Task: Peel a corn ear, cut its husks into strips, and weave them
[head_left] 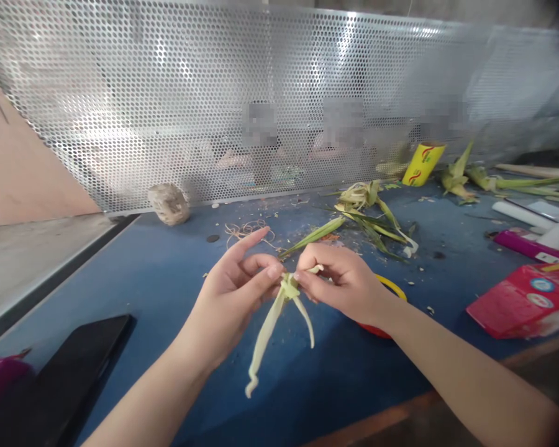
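My left hand (235,288) and my right hand (342,279) meet above the blue table (158,273), both pinching a small folded knot of pale green leaf strip (286,288). Two loose ends of the strip hang down from the knot; the longer one (261,344) curls at its tip. My left index finger points up and away while thumb and middle finger pinch. My right fingers are curled around the knot's other side.
A pile of green leaf strips (372,214) lies behind my hands. Under my right wrist sits a yellow and red ring-shaped object (391,288). A black phone (69,372) lies front left, red packets (522,301) right, a stone (168,203) and a yellow roll (423,164) by the perforated metal screen (214,93).
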`<state>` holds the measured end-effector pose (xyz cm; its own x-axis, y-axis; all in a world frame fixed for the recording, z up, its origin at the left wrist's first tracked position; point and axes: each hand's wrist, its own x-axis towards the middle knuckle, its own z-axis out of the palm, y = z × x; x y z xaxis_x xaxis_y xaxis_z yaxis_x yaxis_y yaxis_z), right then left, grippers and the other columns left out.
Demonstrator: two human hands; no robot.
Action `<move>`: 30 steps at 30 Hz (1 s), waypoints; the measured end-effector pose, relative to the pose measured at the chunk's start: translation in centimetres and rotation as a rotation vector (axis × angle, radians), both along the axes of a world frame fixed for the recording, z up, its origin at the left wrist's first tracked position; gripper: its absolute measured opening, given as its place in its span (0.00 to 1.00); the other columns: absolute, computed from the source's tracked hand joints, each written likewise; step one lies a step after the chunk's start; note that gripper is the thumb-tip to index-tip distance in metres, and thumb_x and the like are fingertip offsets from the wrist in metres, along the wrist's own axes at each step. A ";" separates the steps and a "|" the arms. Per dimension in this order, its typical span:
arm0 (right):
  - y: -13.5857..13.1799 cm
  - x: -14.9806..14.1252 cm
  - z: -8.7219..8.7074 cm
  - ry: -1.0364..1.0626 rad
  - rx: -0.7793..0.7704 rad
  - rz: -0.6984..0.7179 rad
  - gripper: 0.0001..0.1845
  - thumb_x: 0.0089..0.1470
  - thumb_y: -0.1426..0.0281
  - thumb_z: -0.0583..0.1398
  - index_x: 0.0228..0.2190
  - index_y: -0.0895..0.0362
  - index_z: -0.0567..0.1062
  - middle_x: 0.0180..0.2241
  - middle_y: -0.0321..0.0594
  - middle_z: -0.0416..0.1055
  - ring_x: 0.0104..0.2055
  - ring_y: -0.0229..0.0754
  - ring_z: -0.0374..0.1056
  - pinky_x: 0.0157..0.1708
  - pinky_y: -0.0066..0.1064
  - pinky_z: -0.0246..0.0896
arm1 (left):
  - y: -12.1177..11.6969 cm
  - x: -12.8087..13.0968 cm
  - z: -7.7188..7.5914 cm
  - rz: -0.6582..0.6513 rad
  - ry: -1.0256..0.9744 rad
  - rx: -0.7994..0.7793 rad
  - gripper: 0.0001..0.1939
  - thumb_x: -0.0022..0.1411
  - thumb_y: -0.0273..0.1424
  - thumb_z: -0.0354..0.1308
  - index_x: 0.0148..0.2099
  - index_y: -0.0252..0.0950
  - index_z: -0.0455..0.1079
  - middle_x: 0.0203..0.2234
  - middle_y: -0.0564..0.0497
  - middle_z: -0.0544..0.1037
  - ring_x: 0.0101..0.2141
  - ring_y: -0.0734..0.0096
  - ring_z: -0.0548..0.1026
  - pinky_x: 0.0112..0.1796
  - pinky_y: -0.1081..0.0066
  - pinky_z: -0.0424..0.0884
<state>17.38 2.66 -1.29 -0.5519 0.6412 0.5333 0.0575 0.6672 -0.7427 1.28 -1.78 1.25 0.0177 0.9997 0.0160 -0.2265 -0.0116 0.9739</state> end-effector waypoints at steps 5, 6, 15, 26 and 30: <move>-0.1 0.2 -0.2 -0.124 0.257 -0.107 0.15 0.55 0.67 0.53 0.19 0.56 0.58 0.19 0.30 0.56 0.21 0.30 0.50 0.22 0.24 0.48 | 0.0 -0.2 -0.2 -0.046 -0.052 -0.224 0.23 0.55 0.34 0.59 0.52 0.35 0.63 0.32 0.48 0.78 0.27 0.73 0.76 0.30 0.74 0.72; -0.1 0.1 -0.3 -0.136 0.289 -0.123 0.15 0.56 0.67 0.53 0.19 0.56 0.57 0.18 0.30 0.55 0.21 0.30 0.50 0.22 0.24 0.47 | 0.1 -0.3 -0.2 -0.055 -0.050 -0.238 0.22 0.55 0.36 0.59 0.52 0.35 0.63 0.33 0.47 0.79 0.29 0.71 0.76 0.31 0.73 0.73; 0.5 0.2 -0.7 -0.332 0.610 -0.127 0.14 0.58 0.68 0.49 0.22 0.55 0.63 0.19 0.32 0.63 0.21 0.32 0.56 0.23 0.26 0.45 | 0.3 -0.8 0.0 -0.048 0.001 -0.364 0.28 0.50 0.32 0.64 0.54 0.37 0.62 0.34 0.48 0.79 0.30 0.72 0.77 0.27 0.77 0.73; 0.5 0.5 -0.7 -0.356 0.701 -0.173 0.12 0.59 0.67 0.50 0.26 0.54 0.67 0.20 0.33 0.65 0.23 0.33 0.59 0.23 0.27 0.44 | 0.5 -1.2 0.1 -0.101 0.006 -0.384 0.26 0.55 0.24 0.59 0.56 0.35 0.58 0.27 0.51 0.78 0.26 0.74 0.76 0.29 0.75 0.73; 0.4 0.4 -0.8 -0.362 0.725 -0.163 0.11 0.58 0.68 0.50 0.26 0.54 0.67 0.20 0.33 0.65 0.23 0.33 0.58 0.24 0.28 0.43 | 0.6 -1.1 -0.2 -0.080 0.084 -0.324 0.30 0.52 0.25 0.61 0.57 0.35 0.57 0.22 0.56 0.74 0.23 0.78 0.73 0.27 0.78 0.69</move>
<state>17.81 3.07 -2.11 -0.6986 0.2933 0.6526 0.3479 0.9363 -0.0484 0.14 -1.23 1.06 0.0837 0.9480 -0.3071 -0.1334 0.3161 0.9393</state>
